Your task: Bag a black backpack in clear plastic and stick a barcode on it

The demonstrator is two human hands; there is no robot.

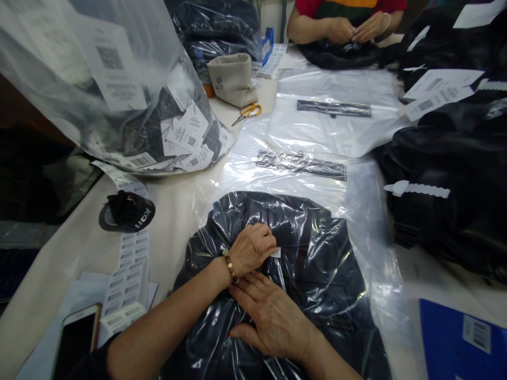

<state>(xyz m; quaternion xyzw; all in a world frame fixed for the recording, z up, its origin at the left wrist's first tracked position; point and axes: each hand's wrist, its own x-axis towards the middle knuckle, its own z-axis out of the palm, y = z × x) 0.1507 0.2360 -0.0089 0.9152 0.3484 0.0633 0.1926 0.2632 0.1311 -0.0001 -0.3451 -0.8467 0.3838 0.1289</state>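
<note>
In the head view, a dark folded garment in a clear plastic bag lies on the table, nearest the person. The left hand rests on it, fingers curled onto a small white label; whether they pinch it I cannot tell. The right hand lies flat and open just below. A strip of barcode stickers lies to the garment's left.

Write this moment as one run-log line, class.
left hand: curled on bagged dark garment | right hand: flat on it | nearby: label sheets, phone
</note>
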